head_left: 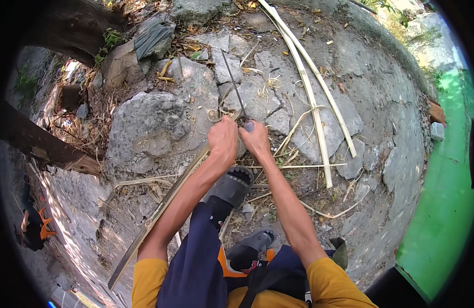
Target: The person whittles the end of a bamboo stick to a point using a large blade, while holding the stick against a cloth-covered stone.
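Note:
My left hand (223,138) is closed around the upper end of a long bamboo strip (165,210), which runs back under my left forearm, past the elbow. Beside it, almost touching, my right hand (255,138) is closed at the near end of a long, thin, dark knife blade (234,82). The blade points away over the stones. Something grey covers the tip of my right thumb. My fingers hide the knife's handle and the spot where blade and strip meet. Pale curled shavings (216,115) lie just beyond my hands.
Two long pale peeled strips (314,110) lie on the cracked ground at the right. A big rough stone (144,131) sits left of my hands, with wooden posts (47,136) beyond. A green surface (437,205) borders the far right. Another person (31,226) is at the far left.

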A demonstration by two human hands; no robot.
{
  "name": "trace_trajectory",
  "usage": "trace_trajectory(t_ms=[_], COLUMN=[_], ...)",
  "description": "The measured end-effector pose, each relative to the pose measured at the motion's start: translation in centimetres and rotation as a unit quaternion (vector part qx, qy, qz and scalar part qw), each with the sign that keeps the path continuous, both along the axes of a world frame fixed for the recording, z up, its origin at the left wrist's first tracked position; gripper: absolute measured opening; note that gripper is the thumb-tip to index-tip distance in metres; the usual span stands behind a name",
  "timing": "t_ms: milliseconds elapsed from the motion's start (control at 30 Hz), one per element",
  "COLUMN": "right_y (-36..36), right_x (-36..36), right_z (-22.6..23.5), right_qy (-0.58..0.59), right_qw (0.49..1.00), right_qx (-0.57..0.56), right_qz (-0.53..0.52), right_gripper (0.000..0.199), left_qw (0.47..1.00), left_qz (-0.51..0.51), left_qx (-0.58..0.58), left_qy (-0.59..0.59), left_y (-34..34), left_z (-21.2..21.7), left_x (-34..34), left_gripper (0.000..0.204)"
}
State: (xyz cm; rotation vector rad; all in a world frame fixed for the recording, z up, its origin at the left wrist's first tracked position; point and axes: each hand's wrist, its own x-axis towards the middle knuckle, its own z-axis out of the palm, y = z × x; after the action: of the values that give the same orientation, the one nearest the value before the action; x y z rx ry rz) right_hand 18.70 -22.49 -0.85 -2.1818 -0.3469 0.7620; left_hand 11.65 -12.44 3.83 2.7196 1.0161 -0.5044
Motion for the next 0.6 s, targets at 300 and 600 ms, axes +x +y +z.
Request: trace_trajectory(t_ms=[300, 600], right_y=[-0.6, 0.1], right_x=[0.1, 1.2], right_z=[-0.2, 1.2], right_qy=[0.004, -0.004], right_qw=[1.000, 0.997], right_qx=[-0.007, -0.077], right_qz=[0.018, 0.017], right_gripper=[0.034, 0.031], left_qw=[0.989, 0.975], left_qz=[-0.008, 0.023], left_qx=[-0.135, -0.219], left_qy=[-0.054, 0.020], left_y=[3.6, 4.6], left_z=[-0.1, 1.5], left_x=[-1.2, -0.1], left_gripper=[0.020, 0.033])
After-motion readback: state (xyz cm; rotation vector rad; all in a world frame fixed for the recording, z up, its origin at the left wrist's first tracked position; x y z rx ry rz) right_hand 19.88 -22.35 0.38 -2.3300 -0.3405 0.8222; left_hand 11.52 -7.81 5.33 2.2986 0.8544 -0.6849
